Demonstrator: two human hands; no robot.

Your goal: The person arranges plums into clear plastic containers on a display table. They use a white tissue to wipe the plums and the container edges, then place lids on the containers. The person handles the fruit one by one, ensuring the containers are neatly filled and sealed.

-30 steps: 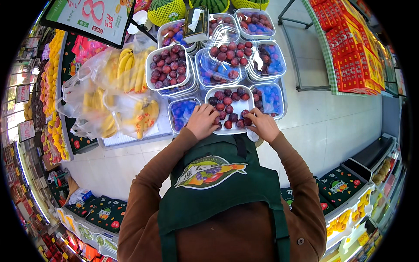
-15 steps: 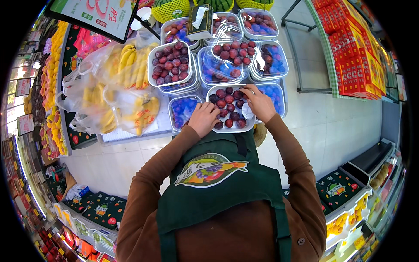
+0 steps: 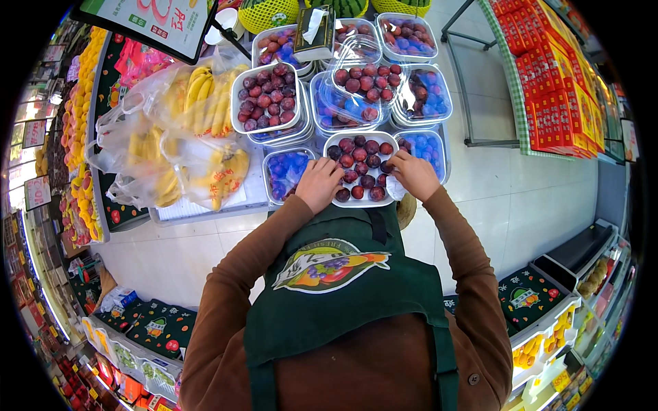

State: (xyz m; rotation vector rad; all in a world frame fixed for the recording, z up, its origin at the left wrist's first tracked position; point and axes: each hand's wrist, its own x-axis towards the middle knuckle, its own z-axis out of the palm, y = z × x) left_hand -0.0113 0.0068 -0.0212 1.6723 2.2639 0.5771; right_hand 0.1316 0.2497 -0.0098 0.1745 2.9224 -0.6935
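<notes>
A white plastic tray (image 3: pixel 340 140) of loose dark red plums (image 3: pixel 360 155) stands at the near edge of the display, in front of me. My left hand (image 3: pixel 321 183) is curled over its left rim, fingertips beside the plums. At the right rim, my right hand (image 3: pixel 415 175) has its fingers drawn together; its fingertips reach the plums at that side. A crumpled white tissue (image 3: pixel 395 188) sticks out beneath that hand, apparently held by it. Whether a plum is also pinched there is hidden.
Stacked plum trays (image 3: pixel 267 99) and covered plum boxes (image 3: pixel 421 92) stand behind. Bagged bananas (image 3: pixel 205 99) lie left, below a tilted sign (image 3: pixel 154 20). A tissue box (image 3: pixel 314 41) rests on the boxes. Red cartons (image 3: pixel 555 113) fill a table at right.
My right hand has shifted slightly right and down toward the tray's right rim, and the tissue has moved with it. My left hand stays almost where it was.
</notes>
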